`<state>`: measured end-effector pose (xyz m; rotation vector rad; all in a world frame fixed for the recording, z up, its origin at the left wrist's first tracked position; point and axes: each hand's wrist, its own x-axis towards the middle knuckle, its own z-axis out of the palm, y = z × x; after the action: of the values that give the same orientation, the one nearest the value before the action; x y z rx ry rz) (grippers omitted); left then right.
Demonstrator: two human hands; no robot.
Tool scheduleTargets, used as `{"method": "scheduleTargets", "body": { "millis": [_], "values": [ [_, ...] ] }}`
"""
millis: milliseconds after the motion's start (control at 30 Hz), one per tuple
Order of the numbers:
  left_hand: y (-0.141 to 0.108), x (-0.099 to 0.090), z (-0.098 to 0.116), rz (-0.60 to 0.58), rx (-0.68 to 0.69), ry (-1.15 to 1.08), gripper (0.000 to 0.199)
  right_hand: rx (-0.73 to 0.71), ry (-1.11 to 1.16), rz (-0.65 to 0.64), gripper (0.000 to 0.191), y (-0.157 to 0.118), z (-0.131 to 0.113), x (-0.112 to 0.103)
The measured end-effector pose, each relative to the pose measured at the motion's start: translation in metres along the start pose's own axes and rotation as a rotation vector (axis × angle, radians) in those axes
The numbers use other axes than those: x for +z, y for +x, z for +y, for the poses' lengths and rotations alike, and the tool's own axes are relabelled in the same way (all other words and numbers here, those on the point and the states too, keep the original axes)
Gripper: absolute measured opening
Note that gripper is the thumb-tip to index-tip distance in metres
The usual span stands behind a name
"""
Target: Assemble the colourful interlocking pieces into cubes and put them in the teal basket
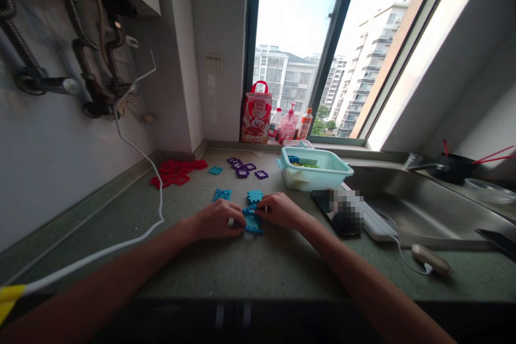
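Note:
Both hands meet at a blue assembly of notched pieces (252,221) on the countertop. My left hand (223,219) pinches its left side, and my right hand (279,210) has thumb and finger closed on its upper right edge. Just behind the assembly lies a light blue notched piece (255,196). Another blue piece (222,194) rests behind my left hand, and a single blue one (215,170) is farther back. Purple pieces (242,173) are scattered beyond them. A heap of red pieces (173,173) sits at the back left.
A pale teal bin (318,177) holding colored pieces stands behind my right hand. Right of it are a dark phone (341,220), a white power strip (373,220) and the sink (419,204). A white cable (139,145) crosses the left side. Bottles (288,126) line the windowsill.

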<state>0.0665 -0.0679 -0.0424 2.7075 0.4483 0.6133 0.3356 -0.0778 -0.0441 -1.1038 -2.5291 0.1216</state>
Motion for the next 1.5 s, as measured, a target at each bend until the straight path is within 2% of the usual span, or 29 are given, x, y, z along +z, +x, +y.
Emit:
{"method": "scheduleTargets", "body": {
  "millis": [133, 333, 433, 533, 600, 667, 733, 833, 933, 1033, 1167, 1333, 1433, 1500],
  "values": [
    [0.004, 0.002, 0.006, 0.036, -0.101, 0.011, 0.010, -0.018, -0.012, -0.010, 0.015, 0.000, -0.002, 0.000],
    [0.007, 0.001, 0.012, 0.033, -0.138, 0.017, 0.008, 0.024, 0.009, -0.007, 0.018, 0.000, -0.005, -0.005],
    [0.003, -0.006, 0.006, 0.046, -0.122, -0.001, 0.020, 0.083, 0.057, 0.081, 0.024, -0.002, 0.002, -0.014],
    [0.001, -0.013, -0.001, 0.142, -0.101, 0.075, 0.027, 0.159, 0.108, 0.191, 0.023, -0.005, 0.019, -0.016],
    [0.001, -0.015, -0.002, 0.178, -0.083, 0.152, 0.025, 0.137, 0.182, 0.214, 0.043, -0.006, 0.033, -0.010],
    [0.002, -0.015, -0.003, 0.163, -0.069, 0.214, 0.026, 0.087, 0.286, 0.191, 0.067, -0.004, 0.048, 0.001],
    [0.004, -0.014, -0.006, 0.162, -0.084, 0.259, 0.020, 0.062, 0.372, 0.149, 0.080, -0.001, 0.060, 0.013],
    [0.004, -0.019, -0.024, 0.303, -0.194, 0.312, 0.020, 0.079, 0.426, 0.109, 0.083, 0.006, 0.068, 0.027],
    [0.005, -0.031, -0.057, 0.470, -0.398, 0.343, 0.026, 0.099, 0.452, 0.103, 0.080, 0.011, 0.069, 0.033],
    [0.010, -0.040, -0.094, 0.402, -0.647, 0.382, 0.035, 0.122, 0.444, 0.118, 0.077, 0.013, 0.066, 0.033],
    [0.023, -0.043, -0.124, 0.329, -0.801, 0.408, 0.036, 0.134, 0.419, 0.152, 0.075, 0.013, 0.063, 0.032],
    [0.033, -0.048, -0.133, 0.330, -0.887, 0.403, 0.022, 0.135, 0.416, 0.158, 0.073, 0.013, 0.061, 0.033],
    [0.032, -0.057, -0.126, 0.379, -0.881, 0.388, 0.035, 0.118, 0.433, 0.164, 0.074, 0.013, 0.065, 0.034],
    [0.032, -0.062, -0.114, 0.449, -0.811, 0.367, 0.044, 0.105, 0.461, 0.152, 0.079, 0.012, 0.068, 0.031]
  ]
}}
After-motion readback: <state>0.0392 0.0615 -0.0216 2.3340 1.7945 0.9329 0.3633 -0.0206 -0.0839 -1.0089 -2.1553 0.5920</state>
